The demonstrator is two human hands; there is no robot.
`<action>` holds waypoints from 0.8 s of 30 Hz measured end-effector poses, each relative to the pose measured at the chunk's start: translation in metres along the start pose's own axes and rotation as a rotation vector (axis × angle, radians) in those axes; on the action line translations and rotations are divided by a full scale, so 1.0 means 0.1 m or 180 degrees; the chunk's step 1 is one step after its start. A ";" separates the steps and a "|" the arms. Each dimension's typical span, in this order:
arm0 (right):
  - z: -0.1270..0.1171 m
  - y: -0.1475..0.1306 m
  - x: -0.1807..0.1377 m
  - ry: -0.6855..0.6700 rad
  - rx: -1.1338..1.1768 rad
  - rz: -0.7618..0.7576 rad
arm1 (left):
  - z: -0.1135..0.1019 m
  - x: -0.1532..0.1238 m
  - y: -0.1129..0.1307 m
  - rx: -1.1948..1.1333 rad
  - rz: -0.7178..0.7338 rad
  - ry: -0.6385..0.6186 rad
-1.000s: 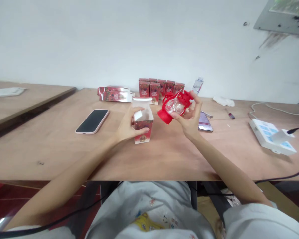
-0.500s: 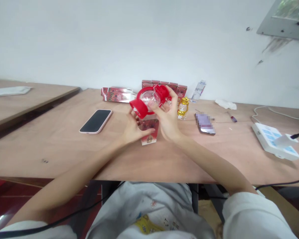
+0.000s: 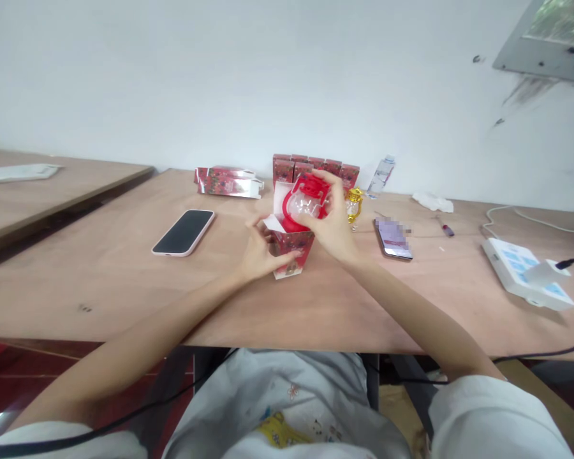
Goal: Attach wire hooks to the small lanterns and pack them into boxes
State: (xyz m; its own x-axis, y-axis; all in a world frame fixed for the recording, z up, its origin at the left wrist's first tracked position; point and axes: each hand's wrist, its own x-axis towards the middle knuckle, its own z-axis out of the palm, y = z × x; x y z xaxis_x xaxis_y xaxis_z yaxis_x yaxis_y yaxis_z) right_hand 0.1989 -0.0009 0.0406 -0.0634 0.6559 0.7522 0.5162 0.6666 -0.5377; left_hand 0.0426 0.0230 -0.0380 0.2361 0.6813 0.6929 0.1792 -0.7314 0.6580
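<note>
My right hand (image 3: 332, 223) grips a small red lantern (image 3: 306, 203) with a clear globe, held upright. The lantern's lower end is down inside the top of an open red printed box (image 3: 294, 248), hidden by the box's front wall. White inner flaps of the box stand up behind and to the left of the lantern. My left hand (image 3: 262, 252) is wrapped round the box's left side, its thumb across the front. Just right of my right hand stands a gold lantern (image 3: 353, 204), partly covered by the fingers.
Several red boxes (image 3: 283, 169) stand in rows at the back. Flattened cartons (image 3: 227, 183) lie left of them. A dark-screened phone (image 3: 184, 233), another phone (image 3: 393, 239), a clear packet (image 3: 381, 173), white tissue (image 3: 433, 201), a small screwdriver (image 3: 447, 228) and a power strip (image 3: 526, 271) lie about.
The red lantern has turned from tilted sideways to upright and come down into the box's opening. My right hand moved slightly right with it; my left hand still holds the box.
</note>
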 end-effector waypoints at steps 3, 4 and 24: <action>-0.07 -0.03 0.01 -0.0426 -0.0086 -0.0110 | -0.01 0.00 0.03 0.0022 -0.0009 -0.0066; -0.08 -0.04 0.01 -0.0522 -0.0087 -0.0112 | -0.01 0.00 0.04 0.0039 -0.0004 -0.0078; -0.18 -0.02 0.05 -0.1096 -0.0291 -0.0003 | -0.03 0.03 0.00 -0.0282 -0.0141 -0.0194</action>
State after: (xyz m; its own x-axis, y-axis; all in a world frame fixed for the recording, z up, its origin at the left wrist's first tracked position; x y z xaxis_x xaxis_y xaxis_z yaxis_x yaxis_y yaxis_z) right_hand 0.2127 -0.0050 0.0525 -0.3400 0.7466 0.5719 0.5893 0.6430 -0.4891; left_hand 0.0405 0.0249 -0.0354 0.2879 0.7078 0.6452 0.1064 -0.6931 0.7129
